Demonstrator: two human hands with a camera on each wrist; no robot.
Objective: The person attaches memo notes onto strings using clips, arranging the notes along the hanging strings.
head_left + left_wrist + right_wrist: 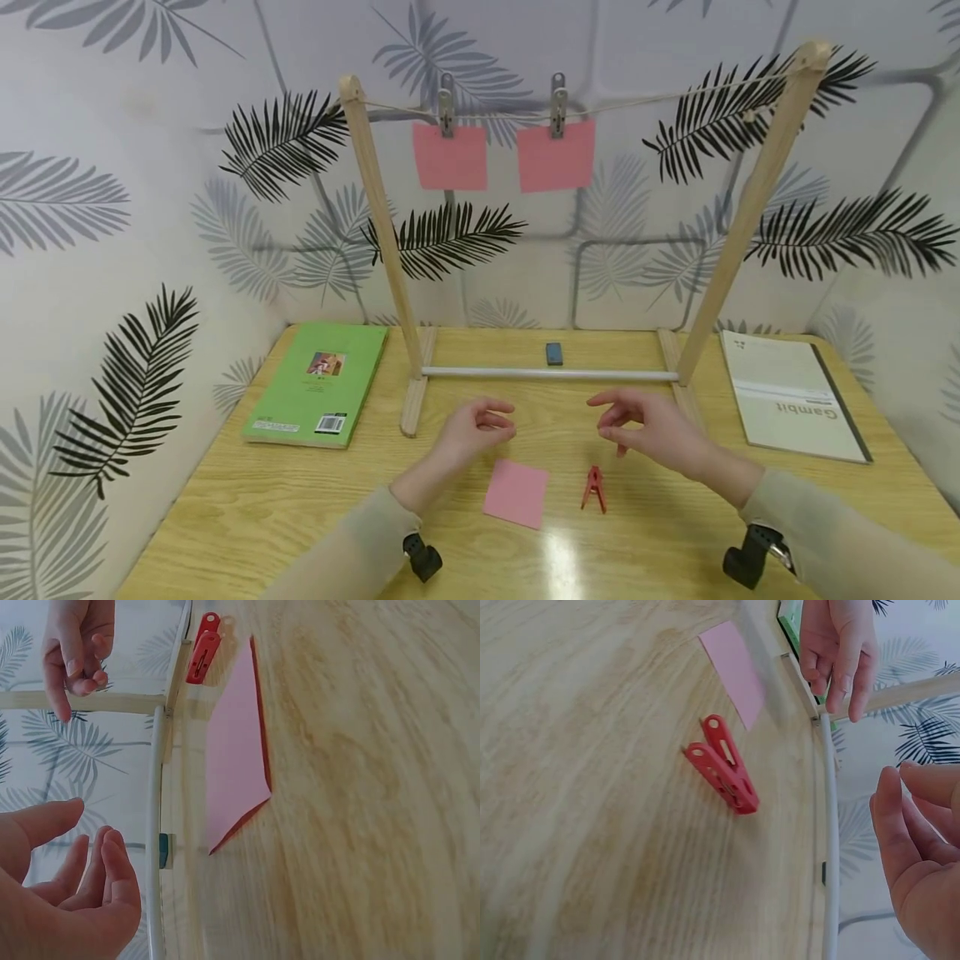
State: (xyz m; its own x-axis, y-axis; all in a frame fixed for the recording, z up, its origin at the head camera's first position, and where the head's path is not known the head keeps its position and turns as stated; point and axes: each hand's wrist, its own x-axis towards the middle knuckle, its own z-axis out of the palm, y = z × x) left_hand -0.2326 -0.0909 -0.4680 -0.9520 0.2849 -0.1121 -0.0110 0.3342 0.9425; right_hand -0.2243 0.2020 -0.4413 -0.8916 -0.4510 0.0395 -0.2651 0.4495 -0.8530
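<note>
My left hand (474, 429) hovers above the table, fingers loosely curled with nothing in them, just behind a pink sticky note (516, 493). Opposite it, my right hand (645, 429) is also empty, its fingers relaxed over the area behind a red clothespin (593, 489). The clothespin (724, 766) stands on the wood to the right of the note (236, 750). Two more pink notes, one left (450, 158) and one right (557, 157), hang from a string, each held by a metal clip (446, 104).
A wooden frame (382, 225) carries the string, with a white rod (551, 375) low across it. Behind the rod lies a small blue block (553, 354). A green book (318, 383) lies at the left, a pale notebook (795, 396) at the right.
</note>
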